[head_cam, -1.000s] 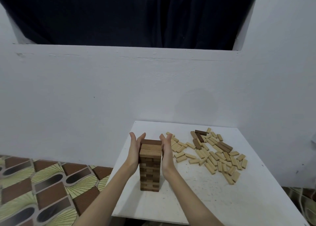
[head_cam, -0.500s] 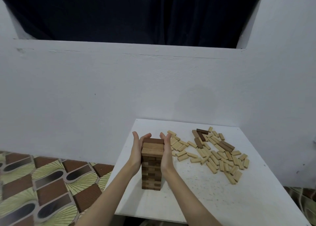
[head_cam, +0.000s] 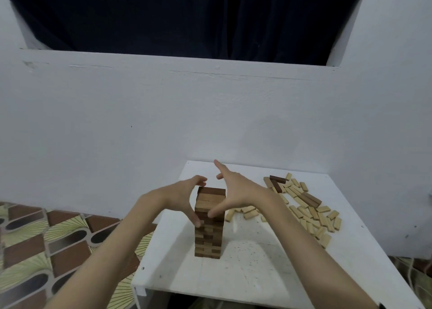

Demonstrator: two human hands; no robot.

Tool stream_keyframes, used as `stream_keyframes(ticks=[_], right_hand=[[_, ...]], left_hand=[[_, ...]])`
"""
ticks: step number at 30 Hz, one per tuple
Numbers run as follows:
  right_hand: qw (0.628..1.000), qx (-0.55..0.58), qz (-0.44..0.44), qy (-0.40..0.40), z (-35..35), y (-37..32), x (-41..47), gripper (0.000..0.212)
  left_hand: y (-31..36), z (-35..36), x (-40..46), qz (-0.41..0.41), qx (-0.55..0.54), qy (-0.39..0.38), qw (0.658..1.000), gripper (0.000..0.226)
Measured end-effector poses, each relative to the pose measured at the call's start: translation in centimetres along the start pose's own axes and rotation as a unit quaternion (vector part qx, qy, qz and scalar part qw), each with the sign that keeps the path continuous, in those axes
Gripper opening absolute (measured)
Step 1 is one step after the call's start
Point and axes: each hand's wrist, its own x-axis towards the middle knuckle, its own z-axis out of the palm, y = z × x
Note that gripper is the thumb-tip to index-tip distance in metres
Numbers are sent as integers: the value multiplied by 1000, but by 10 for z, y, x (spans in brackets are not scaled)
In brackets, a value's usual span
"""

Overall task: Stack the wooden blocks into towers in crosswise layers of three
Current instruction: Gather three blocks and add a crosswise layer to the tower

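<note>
Two bare arms reach out over the white table (head_cam: pixel 245 276). The tower (head_cam: pixel 208 222) stands near the front left part of the table, straight up, with dark and light layers going crosswise.

The left hand (head_cam: pixel 181 197) cups the left side of the tower. Its thumb touches the near face lower down and its curled fingers arch over by the top back corner. I think it does this to keep the blocks lined up.

The right hand (head_cam: pixel 236 191) is at the right side, spread wide. Its thumb presses on the near face and its fingers stretch straight out past the top, holding nothing. It looks like both hands are squaring the tower so it will not lean.

Farther back on the right lies the pile (head_cam: pixel 308 208) of loose blocks, mostly light, a few dark. It sits well apart from the tower, I guess so nothing bumps it.

Behind is a white wall (head_cam: pixel 163 121).
</note>
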Motion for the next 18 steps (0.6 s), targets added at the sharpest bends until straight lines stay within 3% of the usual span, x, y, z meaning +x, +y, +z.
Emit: stream_keyframes(ticks=[4, 18], right_hand=[[994, -112, -17, 3, 14, -6, 7, 138], [997, -80, -19, 6, 24, 1, 14, 132]], left_hand=[[5, 7, 3, -5, 22, 5, 1000, 117], [8, 8, 5, 20, 11, 28, 999, 106]])
